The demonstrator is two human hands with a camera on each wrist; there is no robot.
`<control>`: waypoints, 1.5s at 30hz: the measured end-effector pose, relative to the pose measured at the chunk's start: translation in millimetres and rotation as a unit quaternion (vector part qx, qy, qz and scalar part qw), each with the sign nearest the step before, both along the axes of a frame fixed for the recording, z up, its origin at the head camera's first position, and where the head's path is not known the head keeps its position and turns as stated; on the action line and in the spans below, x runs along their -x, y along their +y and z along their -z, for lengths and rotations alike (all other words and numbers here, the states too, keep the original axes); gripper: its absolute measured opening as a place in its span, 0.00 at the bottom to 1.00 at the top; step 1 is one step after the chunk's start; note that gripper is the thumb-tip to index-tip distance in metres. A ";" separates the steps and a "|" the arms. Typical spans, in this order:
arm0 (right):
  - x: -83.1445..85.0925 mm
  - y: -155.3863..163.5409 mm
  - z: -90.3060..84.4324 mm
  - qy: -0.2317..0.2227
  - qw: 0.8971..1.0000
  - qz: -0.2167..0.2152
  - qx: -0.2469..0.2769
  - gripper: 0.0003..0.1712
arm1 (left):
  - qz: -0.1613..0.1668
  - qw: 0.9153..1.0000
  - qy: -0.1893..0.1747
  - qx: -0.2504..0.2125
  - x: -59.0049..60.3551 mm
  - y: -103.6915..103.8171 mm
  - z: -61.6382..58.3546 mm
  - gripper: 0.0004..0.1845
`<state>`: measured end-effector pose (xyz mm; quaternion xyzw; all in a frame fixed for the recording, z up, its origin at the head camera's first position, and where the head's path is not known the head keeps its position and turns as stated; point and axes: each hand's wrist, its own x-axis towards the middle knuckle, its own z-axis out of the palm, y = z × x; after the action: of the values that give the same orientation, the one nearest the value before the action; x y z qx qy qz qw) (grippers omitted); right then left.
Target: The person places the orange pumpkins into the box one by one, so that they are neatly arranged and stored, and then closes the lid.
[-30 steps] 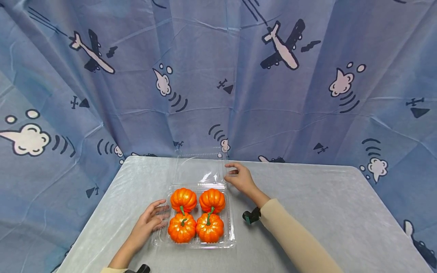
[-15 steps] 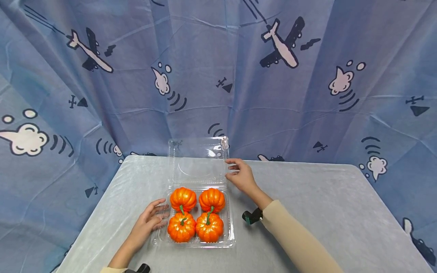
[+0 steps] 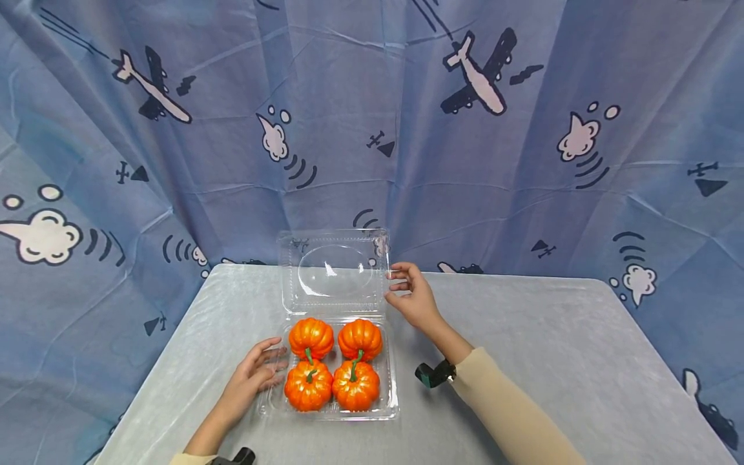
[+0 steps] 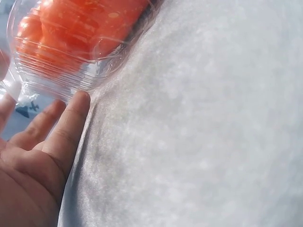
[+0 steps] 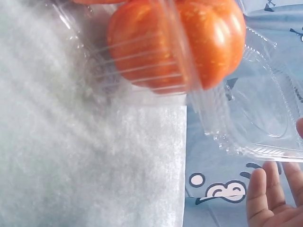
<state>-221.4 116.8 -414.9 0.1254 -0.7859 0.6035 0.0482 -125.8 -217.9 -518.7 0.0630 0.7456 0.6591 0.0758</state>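
Note:
A clear plastic clamshell box (image 3: 392, 394) lies on the table with several orange toy pumpkins (image 3: 356, 386) in it. Its hinged lid (image 3: 337, 300) stands raised at the back. Beside the box's left wall is my left hand (image 3: 247, 386), fingers loosely extended; in the left wrist view a fingertip (image 4: 80, 100) meets the ribbed lower wall. My right hand (image 3: 417, 302) is at the lid's right edge with fingers spread and slightly bent. In the right wrist view several fingers (image 5: 258, 189) lie just outside the lid's rim, and another is mostly cut off by the frame.
The pale cloth-covered table (image 3: 523, 336) ends just behind the lid. A blue curtain (image 3: 325, 129) with cartoon planes hangs at the back. Black wrist cameras (image 3: 436, 374) sit on both wrists.
The lid has swung from leaning far back to a more upright position, its panel now facing forward. My right hand has moved slightly up along its edge. The left hand has stayed put.

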 end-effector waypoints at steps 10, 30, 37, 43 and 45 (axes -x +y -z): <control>-15.3 3.1 -12.0 0.005 1.000 -0.011 -0.009 0.31 | -0.001 1.000 -0.012 0.002 0.0 0.6 -1.5 0.27; -20.3 23.5 15.3 0.034 0.999 -0.024 -0.033 0.21 | 0.007 1.000 0.013 0.002 -2.1 1.1 -1.2 0.27; -34.5 30.6 11.9 0.035 0.997 -0.049 -0.040 0.17 | 0.003 1.000 0.029 0.005 -3.5 2.0 -0.5 0.27; -46.2 36.8 12.3 0.000 0.996 -0.078 -0.038 0.16 | 0.008 0.999 0.045 -0.004 -5.2 1.1 -1.4 0.27; -49.8 37.9 11.9 -0.012 0.996 -0.083 -0.037 0.17 | 0.012 0.998 0.053 -0.009 -6.4 0.5 -2.4 0.27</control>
<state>-171.5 154.7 -426.8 0.1852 -0.7951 0.5772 -0.0162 -119.3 -217.5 -516.4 0.1073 0.7418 0.6606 0.0434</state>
